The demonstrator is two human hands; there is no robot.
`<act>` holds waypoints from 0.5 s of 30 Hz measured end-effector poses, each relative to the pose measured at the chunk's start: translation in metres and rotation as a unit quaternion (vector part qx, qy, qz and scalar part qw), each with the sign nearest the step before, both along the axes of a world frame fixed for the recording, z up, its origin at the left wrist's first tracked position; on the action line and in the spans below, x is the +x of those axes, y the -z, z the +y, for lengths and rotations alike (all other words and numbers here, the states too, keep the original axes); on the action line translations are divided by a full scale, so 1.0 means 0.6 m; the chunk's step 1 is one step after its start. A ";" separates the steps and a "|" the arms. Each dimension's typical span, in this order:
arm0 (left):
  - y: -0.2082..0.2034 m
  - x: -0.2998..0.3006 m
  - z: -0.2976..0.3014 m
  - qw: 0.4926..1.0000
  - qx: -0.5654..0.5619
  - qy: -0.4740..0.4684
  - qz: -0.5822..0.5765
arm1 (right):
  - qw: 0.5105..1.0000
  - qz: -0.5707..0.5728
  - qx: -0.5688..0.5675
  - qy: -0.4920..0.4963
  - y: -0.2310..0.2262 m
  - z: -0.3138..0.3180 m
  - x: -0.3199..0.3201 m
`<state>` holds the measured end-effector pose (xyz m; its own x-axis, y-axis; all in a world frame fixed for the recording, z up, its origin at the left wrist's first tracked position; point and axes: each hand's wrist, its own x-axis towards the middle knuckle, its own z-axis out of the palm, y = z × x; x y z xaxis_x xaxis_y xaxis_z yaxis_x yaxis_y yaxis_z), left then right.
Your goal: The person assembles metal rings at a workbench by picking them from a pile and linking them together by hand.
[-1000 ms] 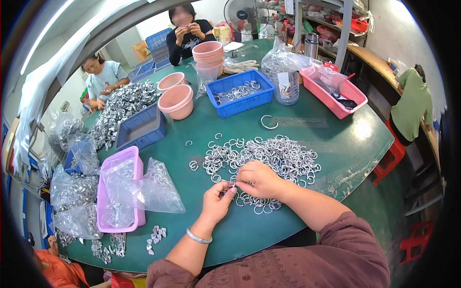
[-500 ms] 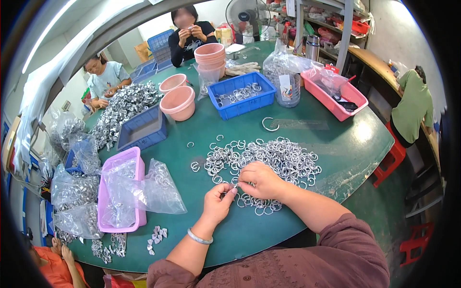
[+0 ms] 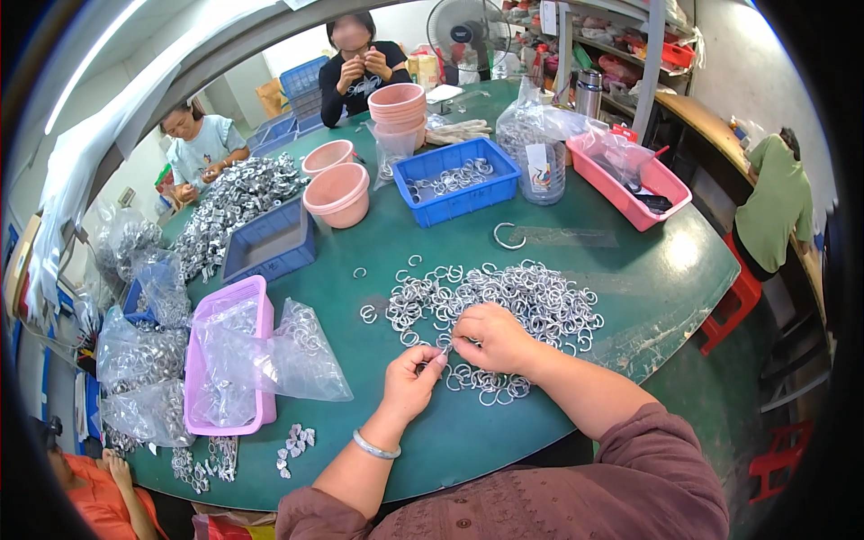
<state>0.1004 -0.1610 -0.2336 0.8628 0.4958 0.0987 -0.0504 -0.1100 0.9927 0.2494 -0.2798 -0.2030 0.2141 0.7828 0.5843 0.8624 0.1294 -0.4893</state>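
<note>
A pile of silvery open metal rings (image 3: 531, 301) is spread on the green table before me. At its near left edge, my left hand (image 3: 412, 380) is closed, thumb and forefinger pinching a small metal ring (image 3: 445, 343) that the fingers mostly cover. My right hand (image 3: 493, 337) meets it there, its fingertips pinched together on the same ring, with the palm side over the near part of the pile. A pale bangle (image 3: 374, 447) circles my left wrist. Beyond the pile lies one larger open ring (image 3: 509, 237).
Left of my hands stands a lilac basket (image 3: 267, 360) with plastic bags of parts. Farther off are a grey-blue tray (image 3: 268, 241), pink bowls (image 3: 338, 196), a blue tray (image 3: 457, 182) with rings, a plastic jar (image 3: 543, 171) and a pink bin (image 3: 630, 184). Co-workers sit around the table.
My hands keep their pinch in nearly the same spot. The whole view has shifted very slightly. At the lower left, a co-worker in orange has moved a little.
</note>
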 end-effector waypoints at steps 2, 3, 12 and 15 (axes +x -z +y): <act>-0.004 0.000 -0.001 1.000 -0.011 -0.001 0.012 | 1.000 -0.002 -0.001 0.012 0.001 -0.001 0.001; -0.005 0.000 -0.001 0.999 -0.021 -0.001 0.023 | 1.000 -0.005 -0.001 0.025 0.001 -0.001 0.002; -0.001 -0.009 -0.005 0.999 -0.001 -0.001 0.034 | 0.999 -0.007 -0.011 0.040 -0.001 -0.007 -0.002; -0.003 0.002 0.006 0.999 0.014 0.006 0.029 | 0.999 -0.014 0.007 0.042 0.000 0.002 0.008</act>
<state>0.1016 -0.1576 -0.2319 0.8730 0.4836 0.0629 0.0050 -0.1379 0.9904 0.2540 -0.2787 -0.2027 0.2622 0.7550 0.6010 0.8838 0.0623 -0.4638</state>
